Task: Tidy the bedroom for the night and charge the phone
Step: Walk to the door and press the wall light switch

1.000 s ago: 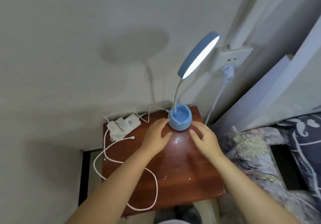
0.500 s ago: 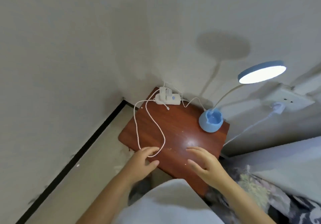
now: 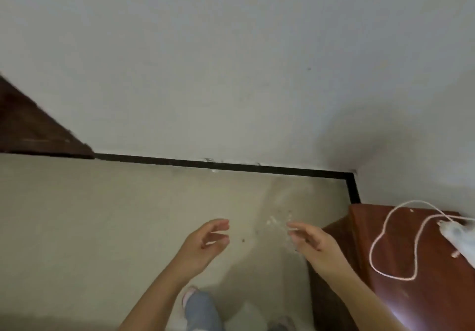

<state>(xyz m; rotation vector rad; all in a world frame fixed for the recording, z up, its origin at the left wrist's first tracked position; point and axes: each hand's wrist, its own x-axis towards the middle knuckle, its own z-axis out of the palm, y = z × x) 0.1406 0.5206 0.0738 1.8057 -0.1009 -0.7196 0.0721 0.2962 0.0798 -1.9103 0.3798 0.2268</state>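
Note:
My left hand (image 3: 205, 243) and my right hand (image 3: 312, 246) hover side by side over the beige floor, both empty with fingers loosely curled and apart. The dark red wooden nightstand (image 3: 395, 228) stands at the right edge, just right of my right hand. A white charging cable (image 3: 377, 243) lies looped on its top, leading to a white power strip (image 3: 460, 235) cut off by the frame edge. No phone and no lamp are in view.
A grey wall (image 3: 231, 60) faces me, with a black skirting strip (image 3: 231, 165) along the beige floor (image 3: 102, 215). Dark wooden furniture (image 3: 30, 130) juts in at the left. My leg in blue trousers (image 3: 201, 310) shows at the bottom.
The view has swung left, away from the nightstand and lamp toward the floor and wall. Both hands have come off the nightstand top and now hang over the floor.

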